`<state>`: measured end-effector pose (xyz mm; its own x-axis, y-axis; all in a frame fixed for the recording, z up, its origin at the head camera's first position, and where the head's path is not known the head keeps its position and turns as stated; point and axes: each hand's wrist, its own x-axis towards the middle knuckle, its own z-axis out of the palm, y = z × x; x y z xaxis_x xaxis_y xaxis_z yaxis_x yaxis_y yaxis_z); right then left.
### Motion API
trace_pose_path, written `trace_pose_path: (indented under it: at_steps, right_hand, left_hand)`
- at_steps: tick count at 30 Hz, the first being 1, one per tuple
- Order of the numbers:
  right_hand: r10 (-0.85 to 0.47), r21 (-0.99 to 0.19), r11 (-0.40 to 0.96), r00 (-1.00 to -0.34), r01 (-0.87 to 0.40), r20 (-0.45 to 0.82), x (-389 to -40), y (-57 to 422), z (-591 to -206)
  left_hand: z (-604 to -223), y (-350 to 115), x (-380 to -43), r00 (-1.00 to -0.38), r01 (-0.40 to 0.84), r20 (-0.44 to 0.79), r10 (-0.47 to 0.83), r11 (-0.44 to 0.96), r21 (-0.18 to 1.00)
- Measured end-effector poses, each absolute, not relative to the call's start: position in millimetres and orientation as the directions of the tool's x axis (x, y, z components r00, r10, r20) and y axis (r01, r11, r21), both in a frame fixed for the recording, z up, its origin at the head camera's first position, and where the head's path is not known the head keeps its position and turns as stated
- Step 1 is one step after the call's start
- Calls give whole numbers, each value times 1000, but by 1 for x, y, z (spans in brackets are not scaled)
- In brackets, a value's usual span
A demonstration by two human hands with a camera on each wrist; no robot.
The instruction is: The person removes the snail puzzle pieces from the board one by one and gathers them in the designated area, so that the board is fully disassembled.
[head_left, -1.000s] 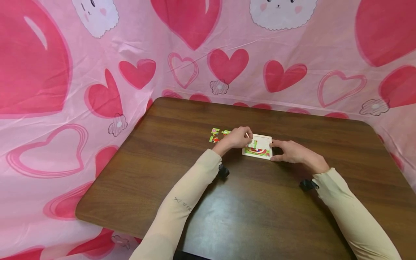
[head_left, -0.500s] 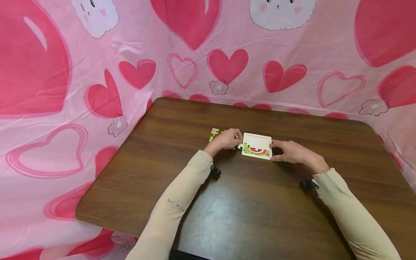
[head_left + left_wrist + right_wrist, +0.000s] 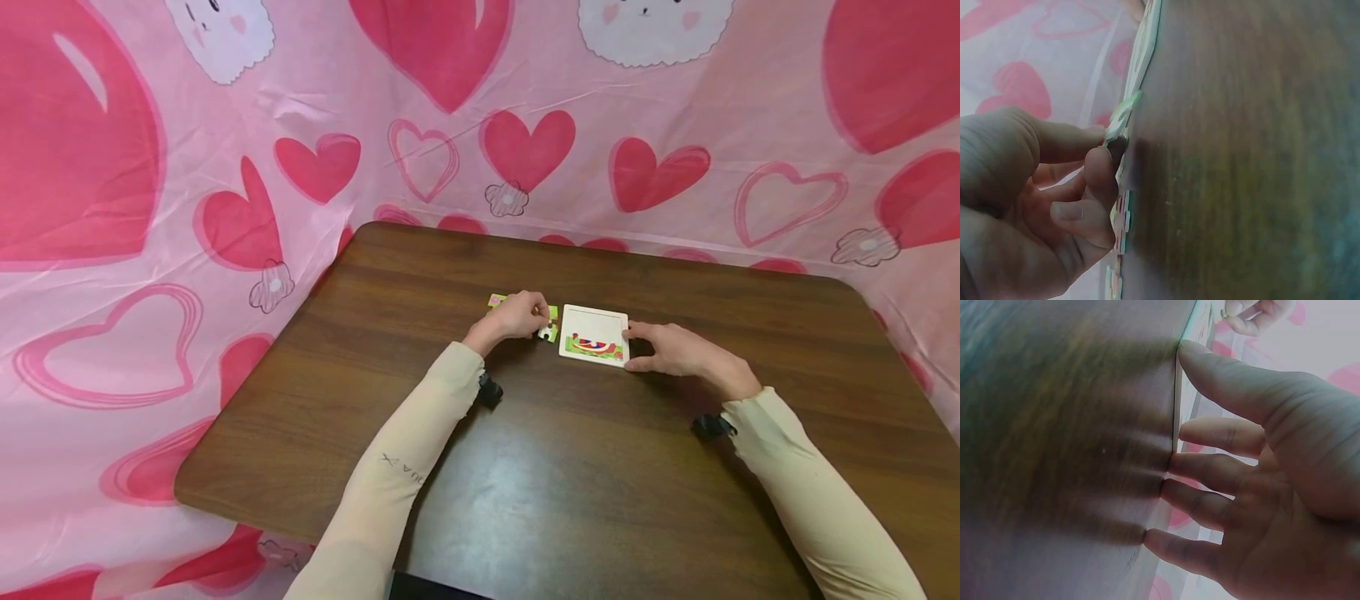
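My left hand (image 3: 516, 315) pinches a green and white puzzle piece (image 3: 548, 333) between thumb and finger, just left of a small puzzle tray. The left wrist view shows the same puzzle piece (image 3: 1124, 112) tilted at the fingertips, low over the table. The white-rimmed tray (image 3: 596, 321) has red, blue and green pieces along its near side and a bare pale board behind them. Along its right edge rests my right hand (image 3: 670, 348), thumb at the near corner. In the right wrist view this hand's fingers (image 3: 1210, 472) are spread and nearly straight.
More loose pieces lie under and around my left hand, partly hidden; a green piece (image 3: 553, 312) and a pink-green piece (image 3: 496, 299) show. They lie on a brown wooden table (image 3: 585, 467). A pink heart-patterned cloth (image 3: 450, 75) hangs behind and to the left.
My left hand has moved left, from over the tray to the loose pieces, carrying the green and white puzzle piece out of the tray. The right hand stays at the tray's edge.
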<state>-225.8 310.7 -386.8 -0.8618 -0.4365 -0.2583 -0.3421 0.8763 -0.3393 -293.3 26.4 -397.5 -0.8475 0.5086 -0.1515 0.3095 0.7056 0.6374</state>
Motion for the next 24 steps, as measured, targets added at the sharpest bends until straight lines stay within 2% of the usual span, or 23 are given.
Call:
trace_pose_path:
  at_steps: [6, 14, 24]
  right_hand:
    - [-435, -338, 877, -862, -341, -259, -226, 310, -385]
    - [-438, -337, 876, -861, -344, -260, -226, 309, -383]
    - [-441, -341, 874, -859, -345, -260, -224, 309, -384]
  left_hand:
    - [-396, 26, -293, -852, 342, -137, 506, 734, 587]
    - [-391, 24, -291, -905, 320, -81, 417, 794, 516]
    - [-387, 30, -282, -886, 368, -67, 459, 785, 498]
